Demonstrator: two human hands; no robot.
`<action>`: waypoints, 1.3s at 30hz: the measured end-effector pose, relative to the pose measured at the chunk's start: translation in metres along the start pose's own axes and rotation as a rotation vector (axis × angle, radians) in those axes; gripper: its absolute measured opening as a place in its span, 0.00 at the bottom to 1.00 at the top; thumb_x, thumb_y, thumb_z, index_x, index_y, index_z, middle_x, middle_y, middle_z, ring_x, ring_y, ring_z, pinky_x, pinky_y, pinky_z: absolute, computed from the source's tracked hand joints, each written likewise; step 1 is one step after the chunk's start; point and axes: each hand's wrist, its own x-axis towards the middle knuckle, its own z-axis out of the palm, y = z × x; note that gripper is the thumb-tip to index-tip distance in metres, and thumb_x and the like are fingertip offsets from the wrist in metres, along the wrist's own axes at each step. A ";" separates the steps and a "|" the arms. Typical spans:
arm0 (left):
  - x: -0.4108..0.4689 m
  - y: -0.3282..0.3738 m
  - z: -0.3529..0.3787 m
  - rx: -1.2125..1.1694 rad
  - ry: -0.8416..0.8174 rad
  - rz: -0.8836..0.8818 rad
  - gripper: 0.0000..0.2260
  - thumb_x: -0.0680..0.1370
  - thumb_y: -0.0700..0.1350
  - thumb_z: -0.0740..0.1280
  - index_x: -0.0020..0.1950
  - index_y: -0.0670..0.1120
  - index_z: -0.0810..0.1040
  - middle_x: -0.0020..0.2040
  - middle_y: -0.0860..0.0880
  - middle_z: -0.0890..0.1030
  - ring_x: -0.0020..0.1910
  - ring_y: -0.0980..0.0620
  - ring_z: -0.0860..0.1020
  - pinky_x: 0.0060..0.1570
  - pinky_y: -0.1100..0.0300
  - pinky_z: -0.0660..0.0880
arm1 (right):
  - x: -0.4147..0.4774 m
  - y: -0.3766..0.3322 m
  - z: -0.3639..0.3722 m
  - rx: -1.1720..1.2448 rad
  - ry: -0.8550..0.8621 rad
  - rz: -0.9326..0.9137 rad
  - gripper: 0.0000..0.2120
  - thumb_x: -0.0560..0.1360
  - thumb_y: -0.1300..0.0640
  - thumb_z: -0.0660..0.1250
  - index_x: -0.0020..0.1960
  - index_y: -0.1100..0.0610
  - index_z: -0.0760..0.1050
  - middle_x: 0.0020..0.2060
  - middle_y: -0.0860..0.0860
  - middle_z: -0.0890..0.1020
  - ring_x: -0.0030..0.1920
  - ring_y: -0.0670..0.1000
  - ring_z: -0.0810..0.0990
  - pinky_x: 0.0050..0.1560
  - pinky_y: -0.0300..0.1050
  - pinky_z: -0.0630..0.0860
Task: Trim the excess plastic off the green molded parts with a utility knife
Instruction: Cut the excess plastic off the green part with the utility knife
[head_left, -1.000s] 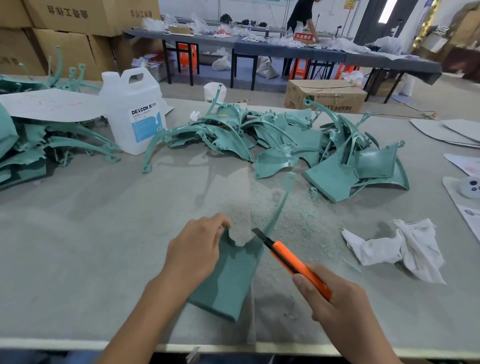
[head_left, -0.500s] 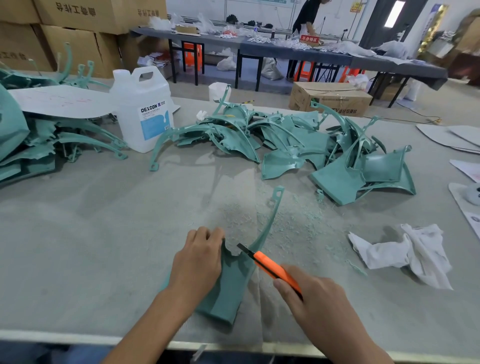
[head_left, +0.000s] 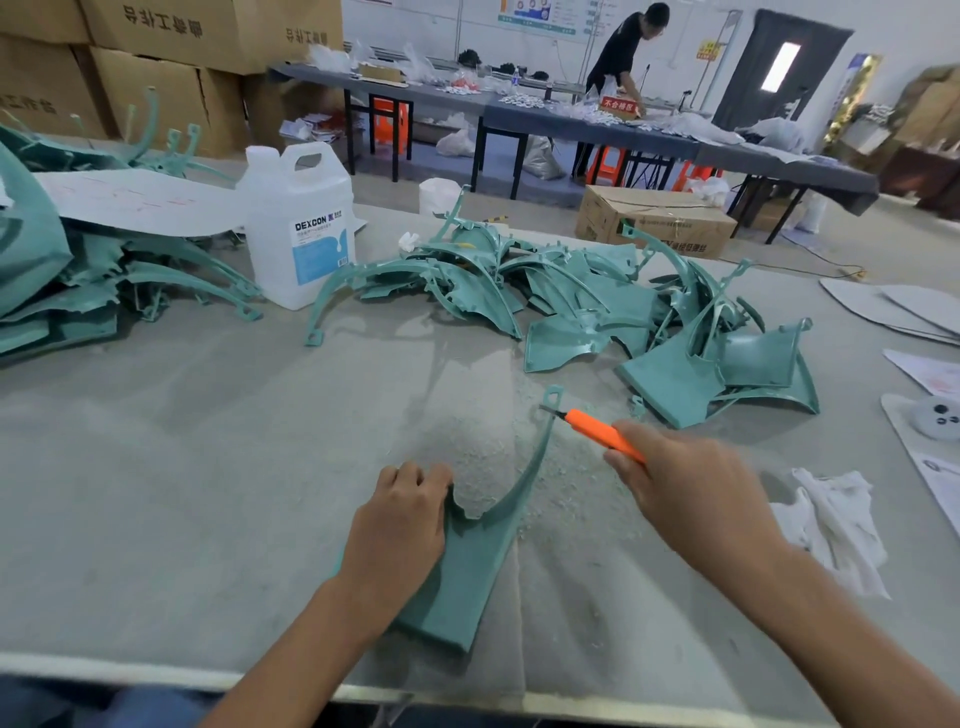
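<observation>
A green molded part (head_left: 467, 571) lies flat on the grey table near the front edge, its thin curved arm reaching up and away to a small loop. My left hand (head_left: 400, 525) holds the part's left edge, fingers curled over it. My right hand (head_left: 685, 483) grips an orange utility knife (head_left: 597, 432), and the blade tip touches the arm just below the loop. Pale plastic shavings (head_left: 493, 447) cover the table around the part.
A heap of green parts (head_left: 597, 301) lies beyond, another pile (head_left: 62, 280) at the far left under a white sheet. A white DEXCON jug (head_left: 301, 223) stands between them. A white rag (head_left: 831, 525) lies right of my right hand. A person works at a far table.
My right hand has run the knife up along the curved arm, from its base near my left hand to the loop at its tip. My left hand stays on the part.
</observation>
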 end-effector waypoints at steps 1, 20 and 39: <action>0.000 0.000 0.000 0.001 0.004 -0.003 0.04 0.81 0.42 0.63 0.54 0.48 0.75 0.46 0.48 0.77 0.49 0.48 0.75 0.37 0.54 0.80 | -0.006 -0.006 0.002 0.027 -0.005 -0.011 0.15 0.82 0.39 0.54 0.61 0.45 0.71 0.39 0.47 0.78 0.41 0.56 0.81 0.40 0.48 0.77; -0.002 0.002 0.000 -0.047 0.068 -0.021 0.03 0.79 0.42 0.66 0.49 0.49 0.76 0.44 0.50 0.76 0.48 0.47 0.75 0.34 0.54 0.78 | 0.008 -0.053 -0.030 -0.167 -0.362 -0.295 0.15 0.82 0.43 0.56 0.43 0.51 0.69 0.39 0.51 0.75 0.38 0.55 0.72 0.36 0.46 0.65; -0.002 0.001 0.002 -0.077 0.069 -0.021 0.03 0.78 0.41 0.67 0.50 0.49 0.77 0.44 0.48 0.76 0.49 0.46 0.76 0.36 0.54 0.77 | 0.021 -0.071 -0.049 -0.355 -0.384 -0.442 0.13 0.82 0.43 0.57 0.44 0.50 0.68 0.42 0.52 0.76 0.37 0.56 0.69 0.32 0.46 0.62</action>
